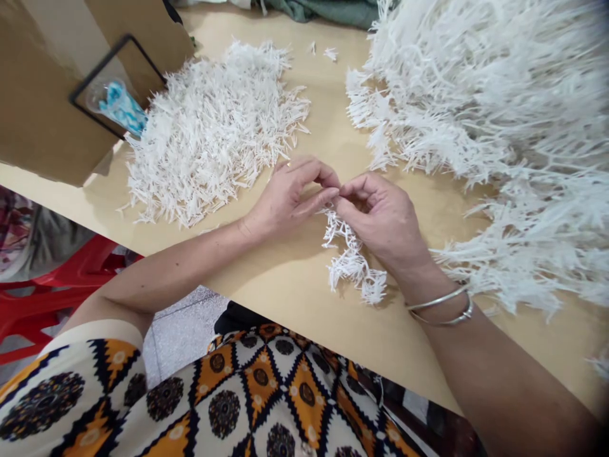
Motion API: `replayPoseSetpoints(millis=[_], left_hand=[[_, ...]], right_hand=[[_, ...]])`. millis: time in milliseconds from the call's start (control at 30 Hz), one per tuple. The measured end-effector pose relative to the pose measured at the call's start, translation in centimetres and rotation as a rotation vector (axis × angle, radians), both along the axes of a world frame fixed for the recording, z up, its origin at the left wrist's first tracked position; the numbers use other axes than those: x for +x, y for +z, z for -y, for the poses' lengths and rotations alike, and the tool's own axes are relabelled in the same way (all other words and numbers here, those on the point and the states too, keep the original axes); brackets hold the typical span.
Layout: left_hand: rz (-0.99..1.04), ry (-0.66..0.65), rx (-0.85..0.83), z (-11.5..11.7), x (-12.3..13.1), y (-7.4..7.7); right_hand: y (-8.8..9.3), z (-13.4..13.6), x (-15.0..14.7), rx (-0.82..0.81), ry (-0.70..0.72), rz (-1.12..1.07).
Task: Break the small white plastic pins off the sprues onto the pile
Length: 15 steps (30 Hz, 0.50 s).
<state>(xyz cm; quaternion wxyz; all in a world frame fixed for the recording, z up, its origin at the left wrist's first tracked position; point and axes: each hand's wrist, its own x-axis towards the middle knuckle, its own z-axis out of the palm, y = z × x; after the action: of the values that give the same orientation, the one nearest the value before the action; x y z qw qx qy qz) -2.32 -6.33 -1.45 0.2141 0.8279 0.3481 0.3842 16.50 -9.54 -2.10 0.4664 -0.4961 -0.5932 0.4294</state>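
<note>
Both the left hand [285,197] and right hand [387,219] are pinching the upper end of a white plastic sprig strand [353,263], right of the loose sprig heap [209,127], probably meeting at the fingertips because such thin stems need fine control.

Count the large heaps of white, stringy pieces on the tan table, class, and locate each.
2. One white heap lies beside the brown cardboard box; the other heap is at right, running past the picture's edge, so more may be hidden.
</note>
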Motion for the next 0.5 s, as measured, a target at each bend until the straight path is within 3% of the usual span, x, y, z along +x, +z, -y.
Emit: replayPoseSetpoints(millis=[267,500], left_hand=[[0.122,0.046,-0.209,0.07,-0.38,-0.06],[0.097,0.014,-0.12,0.04,-0.16,-0.19]], right_hand=[[-0.12,-0.01,0.11,0.141,-0.085,0.136],[0.13,0.48,-0.76,0.18,-0.11,0.354]])
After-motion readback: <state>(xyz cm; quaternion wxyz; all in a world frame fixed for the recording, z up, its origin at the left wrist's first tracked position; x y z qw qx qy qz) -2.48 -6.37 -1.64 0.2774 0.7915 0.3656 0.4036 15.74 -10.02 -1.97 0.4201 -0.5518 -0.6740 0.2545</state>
